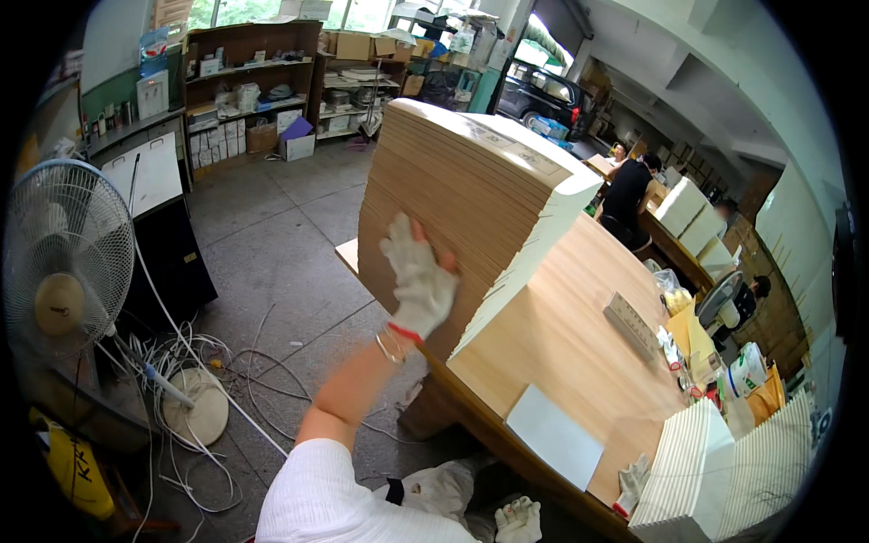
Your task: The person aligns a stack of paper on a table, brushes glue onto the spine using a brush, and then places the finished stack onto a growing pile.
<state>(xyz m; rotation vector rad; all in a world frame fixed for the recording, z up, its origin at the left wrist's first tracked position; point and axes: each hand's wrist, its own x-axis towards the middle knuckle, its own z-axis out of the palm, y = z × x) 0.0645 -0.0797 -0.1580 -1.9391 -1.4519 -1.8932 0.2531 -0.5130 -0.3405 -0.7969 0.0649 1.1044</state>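
My left hand point(422, 288), in a white knit glove with a red cuff and bare fingertips, lies with spread fingers against the side of a tall stack of paper sheets point(462, 199). It is slightly blurred and grips nothing. The stack has a brown layered side, white edges and a printed top, and stands at the table's left edge. At the bottom of the view is my right hand point(518, 520), also in a white glove, low beside the table. Its fingers look loosely bent and apart, with nothing visible in them.
On the wooden table point(579, 335) lie a pale sheet point(554, 438), a wooden block point(631, 326), a spare glove point(631, 484) and fanned white stacks point(697, 471). A standing fan point(68, 253) and loose cables point(272, 371) are at left. People point(626, 195) sit behind.
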